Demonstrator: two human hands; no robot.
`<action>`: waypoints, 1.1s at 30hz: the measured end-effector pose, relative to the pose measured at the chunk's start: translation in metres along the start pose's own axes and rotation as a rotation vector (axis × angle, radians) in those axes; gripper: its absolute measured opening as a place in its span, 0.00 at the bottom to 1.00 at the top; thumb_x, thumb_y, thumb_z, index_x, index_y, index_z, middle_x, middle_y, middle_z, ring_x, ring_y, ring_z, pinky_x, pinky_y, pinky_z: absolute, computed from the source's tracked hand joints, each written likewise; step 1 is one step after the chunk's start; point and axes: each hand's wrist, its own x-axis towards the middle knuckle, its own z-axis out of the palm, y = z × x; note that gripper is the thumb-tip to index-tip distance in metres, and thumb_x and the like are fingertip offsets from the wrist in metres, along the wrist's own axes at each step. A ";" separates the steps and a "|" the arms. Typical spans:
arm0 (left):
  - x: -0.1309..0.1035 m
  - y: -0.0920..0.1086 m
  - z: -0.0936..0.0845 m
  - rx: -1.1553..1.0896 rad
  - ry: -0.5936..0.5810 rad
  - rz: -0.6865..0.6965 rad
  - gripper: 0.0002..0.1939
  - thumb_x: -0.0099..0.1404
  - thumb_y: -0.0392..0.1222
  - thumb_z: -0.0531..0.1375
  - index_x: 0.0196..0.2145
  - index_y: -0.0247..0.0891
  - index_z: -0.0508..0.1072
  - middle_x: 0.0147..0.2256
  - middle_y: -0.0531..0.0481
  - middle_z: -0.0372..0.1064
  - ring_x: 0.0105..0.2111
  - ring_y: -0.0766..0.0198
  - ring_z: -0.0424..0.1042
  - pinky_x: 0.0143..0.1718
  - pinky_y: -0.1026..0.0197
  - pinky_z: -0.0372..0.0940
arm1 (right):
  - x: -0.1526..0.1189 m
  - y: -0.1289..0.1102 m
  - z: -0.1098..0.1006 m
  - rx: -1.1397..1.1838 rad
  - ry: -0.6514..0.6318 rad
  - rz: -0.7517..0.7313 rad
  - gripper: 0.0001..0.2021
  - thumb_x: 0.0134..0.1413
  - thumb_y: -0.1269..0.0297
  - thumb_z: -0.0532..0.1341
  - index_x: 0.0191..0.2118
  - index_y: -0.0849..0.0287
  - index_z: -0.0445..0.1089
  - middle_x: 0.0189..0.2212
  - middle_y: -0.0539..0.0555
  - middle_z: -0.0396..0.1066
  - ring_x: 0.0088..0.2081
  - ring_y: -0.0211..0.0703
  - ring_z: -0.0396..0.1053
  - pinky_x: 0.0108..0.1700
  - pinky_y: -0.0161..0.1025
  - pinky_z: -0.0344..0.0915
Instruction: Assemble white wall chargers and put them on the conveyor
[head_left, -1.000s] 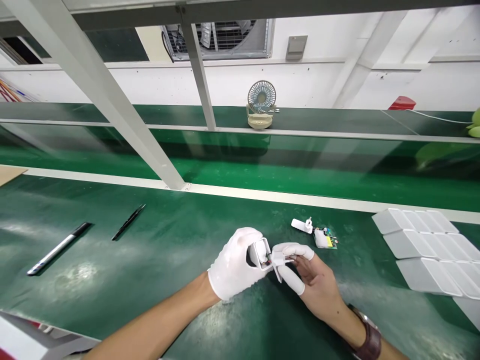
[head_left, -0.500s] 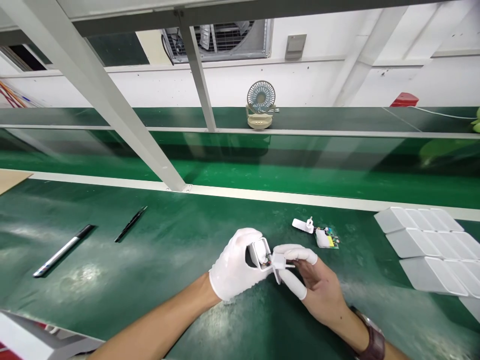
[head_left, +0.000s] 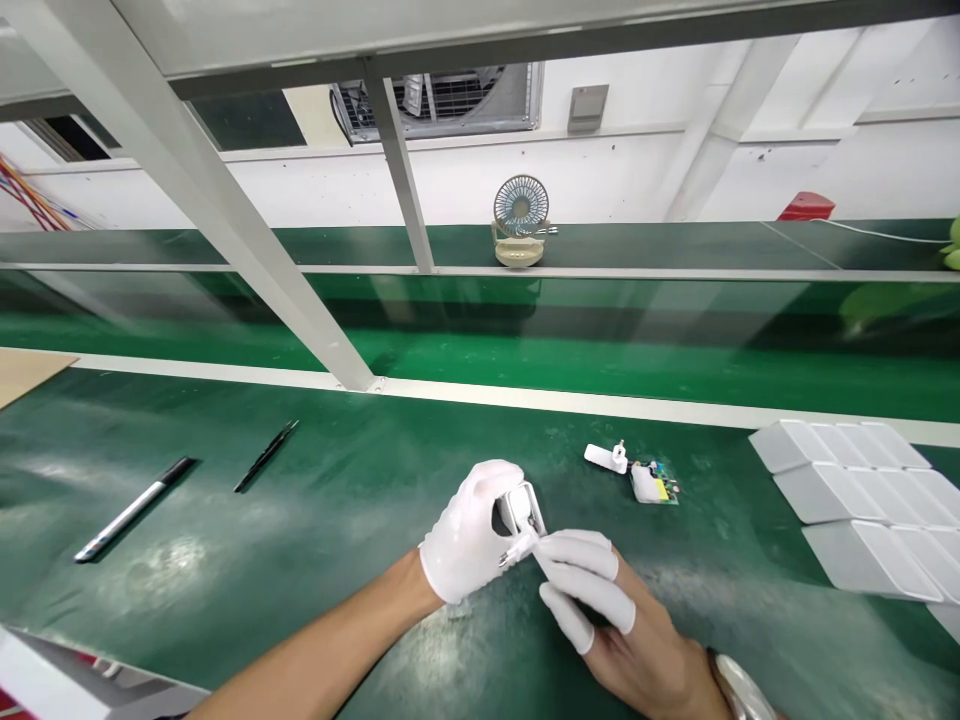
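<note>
My left hand [head_left: 469, 535], in a white glove, is closed around a small white plastic housing [head_left: 534, 497] with an open end facing right. A white block and fine wires show inside it. At that open end is a white plug cover [head_left: 522, 543], its metal pins pointing down and left. My right hand [head_left: 600, 595] wears white finger cots and grips the cover's right edge with its fingertips; the thumb is lower and partly apart. Just how the fingertips meet the cover is partly hidden.
Beyond my right hand lie a white plug cover [head_left: 606, 457] and a wired circuit board [head_left: 654, 482]. White bins [head_left: 847, 500] stand at right. Black tweezers [head_left: 266, 456] and a marker pen [head_left: 135, 510] lie left. A post [head_left: 247, 220] rises from the table; a small fan [head_left: 520, 220] stands on the shelf.
The plug cover has turned over: its pins pointed right and now point down-left. My right hand has shifted lower and rolled, back of the hand up. My left hand keeps its hold on the housing.
</note>
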 end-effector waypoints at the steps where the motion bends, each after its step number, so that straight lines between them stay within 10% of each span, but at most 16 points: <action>1: -0.001 -0.002 0.000 0.011 0.001 0.037 0.33 0.54 0.33 0.67 0.55 0.44 0.63 0.47 0.42 0.72 0.47 0.50 0.75 0.48 0.47 0.73 | -0.002 0.000 0.000 -0.036 -0.045 -0.029 0.29 0.57 0.85 0.60 0.62 0.61 0.61 0.54 0.64 0.69 0.58 0.53 0.66 0.56 0.52 0.71; 12: -0.007 -0.010 0.003 -0.076 -0.016 0.102 0.38 0.57 0.34 0.69 0.61 0.42 0.59 0.54 0.36 0.66 0.57 0.46 0.69 0.56 0.42 0.69 | -0.011 0.000 -0.011 -0.258 -0.246 -0.195 0.28 0.59 0.80 0.61 0.64 0.66 0.61 0.62 0.64 0.65 0.68 0.57 0.54 0.64 0.53 0.67; 33: -0.005 -0.006 0.000 -0.121 -0.009 0.049 0.38 0.55 0.40 0.73 0.59 0.42 0.60 0.55 0.36 0.66 0.55 0.48 0.71 0.54 0.45 0.69 | -0.010 0.004 -0.008 -0.223 -0.186 -0.210 0.26 0.59 0.82 0.59 0.63 0.68 0.62 0.60 0.67 0.66 0.67 0.58 0.58 0.62 0.54 0.68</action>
